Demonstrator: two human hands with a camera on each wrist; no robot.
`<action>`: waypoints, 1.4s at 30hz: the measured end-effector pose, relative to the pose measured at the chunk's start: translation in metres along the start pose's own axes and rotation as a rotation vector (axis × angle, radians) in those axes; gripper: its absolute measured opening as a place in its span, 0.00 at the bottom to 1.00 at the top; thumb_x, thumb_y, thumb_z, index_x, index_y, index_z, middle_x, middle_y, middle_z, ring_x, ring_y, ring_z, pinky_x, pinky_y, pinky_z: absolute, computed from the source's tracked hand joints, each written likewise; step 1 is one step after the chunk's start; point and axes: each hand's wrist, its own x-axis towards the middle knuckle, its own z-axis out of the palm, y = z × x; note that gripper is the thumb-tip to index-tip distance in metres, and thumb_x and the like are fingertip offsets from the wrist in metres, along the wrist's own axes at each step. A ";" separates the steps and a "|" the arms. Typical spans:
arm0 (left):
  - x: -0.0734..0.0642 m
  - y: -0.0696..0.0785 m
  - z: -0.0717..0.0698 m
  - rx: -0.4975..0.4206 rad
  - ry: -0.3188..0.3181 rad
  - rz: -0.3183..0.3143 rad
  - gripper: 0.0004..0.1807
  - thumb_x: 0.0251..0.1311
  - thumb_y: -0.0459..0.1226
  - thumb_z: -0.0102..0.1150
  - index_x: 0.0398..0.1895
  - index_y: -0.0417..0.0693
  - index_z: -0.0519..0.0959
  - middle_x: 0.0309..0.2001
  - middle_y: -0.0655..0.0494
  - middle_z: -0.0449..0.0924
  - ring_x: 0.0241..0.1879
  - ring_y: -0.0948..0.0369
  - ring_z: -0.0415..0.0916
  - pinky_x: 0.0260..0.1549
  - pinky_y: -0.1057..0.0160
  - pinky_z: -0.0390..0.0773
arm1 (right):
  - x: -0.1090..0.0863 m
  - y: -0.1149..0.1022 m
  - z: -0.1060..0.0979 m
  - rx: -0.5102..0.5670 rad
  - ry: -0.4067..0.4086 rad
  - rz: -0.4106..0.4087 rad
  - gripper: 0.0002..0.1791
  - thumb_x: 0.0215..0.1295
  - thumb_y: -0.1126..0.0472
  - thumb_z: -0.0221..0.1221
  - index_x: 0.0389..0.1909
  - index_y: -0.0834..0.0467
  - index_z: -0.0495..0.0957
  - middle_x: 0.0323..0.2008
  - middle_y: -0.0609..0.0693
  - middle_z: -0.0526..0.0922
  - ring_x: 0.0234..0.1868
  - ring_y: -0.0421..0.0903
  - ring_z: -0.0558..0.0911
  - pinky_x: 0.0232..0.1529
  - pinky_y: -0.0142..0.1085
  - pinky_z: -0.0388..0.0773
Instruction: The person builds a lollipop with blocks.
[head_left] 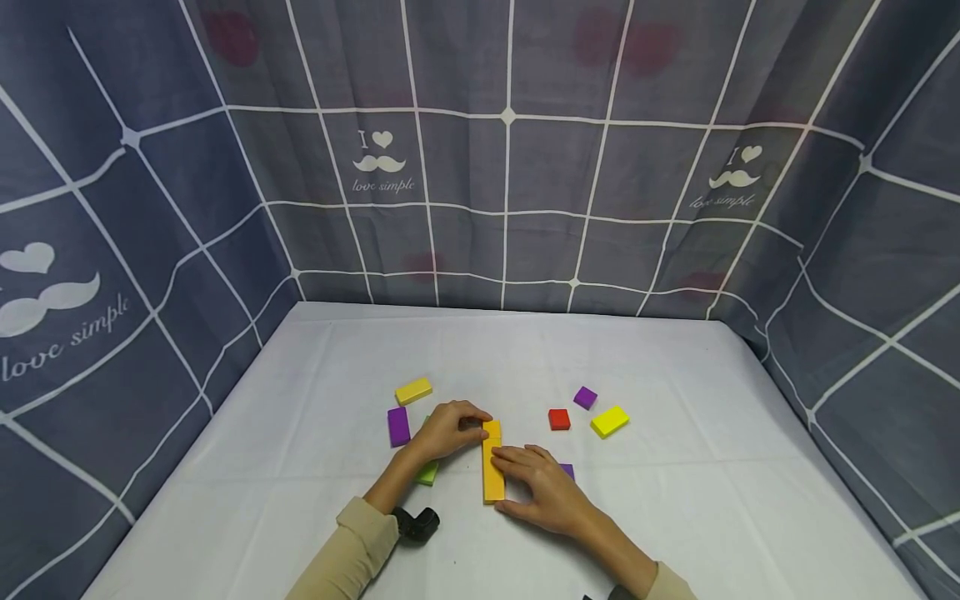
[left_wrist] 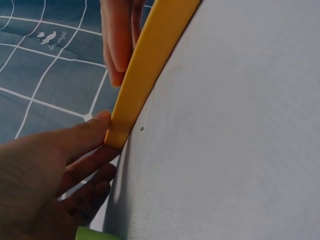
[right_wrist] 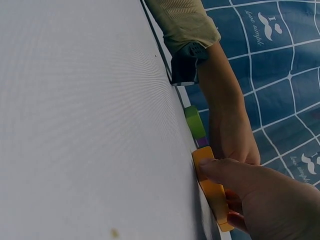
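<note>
The left hand (head_left: 452, 430) pinched the far orange block (head_left: 493, 431); the right hand (head_left: 542, 492) gripped the near orange block (head_left: 492, 487). A red block (head_left: 558, 419) lay apart.

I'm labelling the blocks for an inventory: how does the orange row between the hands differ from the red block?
The orange row is long and narrow, while the red block is short and nearly square from above. Their colours differ. The left hand and right hand touch the orange row; neither touches the red block. Both lie on the white cloth.
</note>
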 end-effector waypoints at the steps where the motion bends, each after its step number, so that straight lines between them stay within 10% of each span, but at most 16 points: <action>1: 0.000 0.000 0.000 -0.002 -0.001 -0.002 0.14 0.57 0.40 0.62 0.45 0.44 0.81 0.41 0.56 0.81 0.41 0.60 0.75 0.41 0.61 0.76 | 0.000 0.000 0.000 -0.004 0.004 -0.004 0.32 0.55 0.44 0.63 0.57 0.57 0.74 0.59 0.46 0.72 0.61 0.41 0.68 0.62 0.47 0.61; 42: -0.002 -0.001 -0.001 0.004 -0.013 -0.025 0.15 0.57 0.40 0.62 0.47 0.46 0.81 0.43 0.57 0.80 0.45 0.61 0.75 0.46 0.60 0.75 | 0.012 0.008 0.012 -0.114 0.116 -0.004 0.29 0.64 0.47 0.55 0.59 0.62 0.71 0.60 0.51 0.72 0.62 0.47 0.68 0.62 0.48 0.62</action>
